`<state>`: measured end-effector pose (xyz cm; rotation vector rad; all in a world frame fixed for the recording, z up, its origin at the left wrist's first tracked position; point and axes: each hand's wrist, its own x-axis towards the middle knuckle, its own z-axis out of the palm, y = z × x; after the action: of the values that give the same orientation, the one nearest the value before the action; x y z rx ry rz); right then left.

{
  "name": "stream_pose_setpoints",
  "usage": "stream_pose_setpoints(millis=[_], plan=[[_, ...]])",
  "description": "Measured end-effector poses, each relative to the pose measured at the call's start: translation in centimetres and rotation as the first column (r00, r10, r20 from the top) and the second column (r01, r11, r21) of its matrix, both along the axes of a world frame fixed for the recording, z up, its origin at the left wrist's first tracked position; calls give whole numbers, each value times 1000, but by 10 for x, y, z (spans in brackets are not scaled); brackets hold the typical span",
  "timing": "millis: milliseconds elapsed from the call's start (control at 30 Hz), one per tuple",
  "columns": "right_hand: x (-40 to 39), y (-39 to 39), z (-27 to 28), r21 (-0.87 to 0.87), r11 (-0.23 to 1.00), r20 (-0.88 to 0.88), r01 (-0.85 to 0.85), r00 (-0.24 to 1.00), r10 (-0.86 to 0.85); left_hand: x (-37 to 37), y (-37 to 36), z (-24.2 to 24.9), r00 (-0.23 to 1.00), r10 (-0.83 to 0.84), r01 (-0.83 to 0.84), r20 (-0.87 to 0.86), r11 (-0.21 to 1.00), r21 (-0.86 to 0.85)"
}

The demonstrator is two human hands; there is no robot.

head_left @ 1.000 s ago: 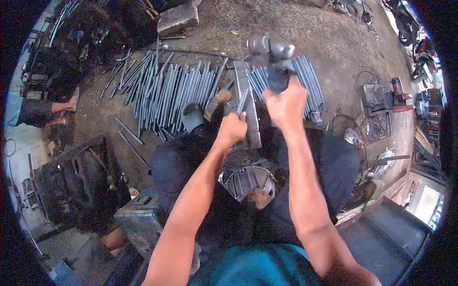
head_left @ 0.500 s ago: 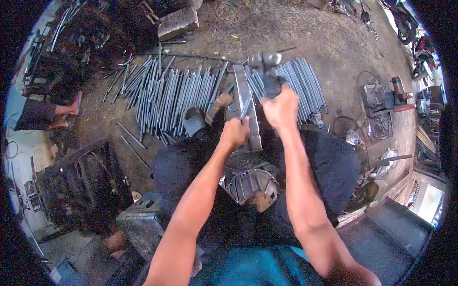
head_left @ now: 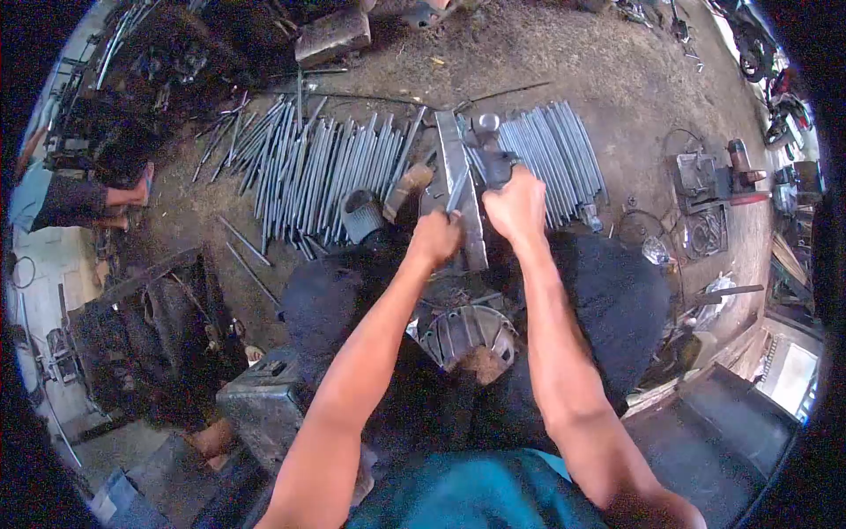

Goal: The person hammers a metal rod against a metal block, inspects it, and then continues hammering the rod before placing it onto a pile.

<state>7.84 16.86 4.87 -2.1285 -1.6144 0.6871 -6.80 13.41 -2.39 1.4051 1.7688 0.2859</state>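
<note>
My left hand (head_left: 438, 238) is closed around a thin metal rod (head_left: 458, 189), which lies slantwise over a long flat metal bar (head_left: 452, 150). To the right of the bar, my right hand (head_left: 518, 204) is wrapped round the dark handle of a hammer (head_left: 486, 124). The hammer's head is near the bar's far end; whether it touches the bar or rod I cannot tell. A ribbed grey metal piece (head_left: 361, 217) and a wooden block (head_left: 407, 192) sit left of the bar.
Rows of metal rods lie on the ground at the left (head_left: 330, 172) and right (head_left: 555, 159). A ribbed metal housing (head_left: 467, 338) is between my knees. A metal box (head_left: 263, 397) stands lower left. Another person's bare feet (head_left: 141, 187) show at the far left.
The hammer head has come down and towards me, with my right hand slightly lower. My left hand still grips the rod. The view has shifted a little.
</note>
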Motion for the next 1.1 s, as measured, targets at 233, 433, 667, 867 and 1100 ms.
stream_pose_setpoints(millis=[233, 433, 667, 867, 1100], plan=[[-14, 7, 84, 429, 899, -304, 88, 951, 52, -12, -3, 7, 979, 133, -106, 157, 980, -170], [-18, -10, -28, 89, 996, 18, -1, 1000, 0, -7, -6, 10, 996, 78, -77, -40, 997, 31], [-22, 8, 61, 277, 960, -187, 28, 982, 26, -10, -6, 13, 984, 108, -100, 142, 993, -63], [-21, 2, 71, 467, 872, -365, 146, 930, 40, -9, -6, 14, 986, 150, -141, 71, 982, -126], [-11, 3, -3, 81, 996, 13, -19, 1000, 18, -4, -8, -38, 974, 187, -183, 125, 982, -44]])
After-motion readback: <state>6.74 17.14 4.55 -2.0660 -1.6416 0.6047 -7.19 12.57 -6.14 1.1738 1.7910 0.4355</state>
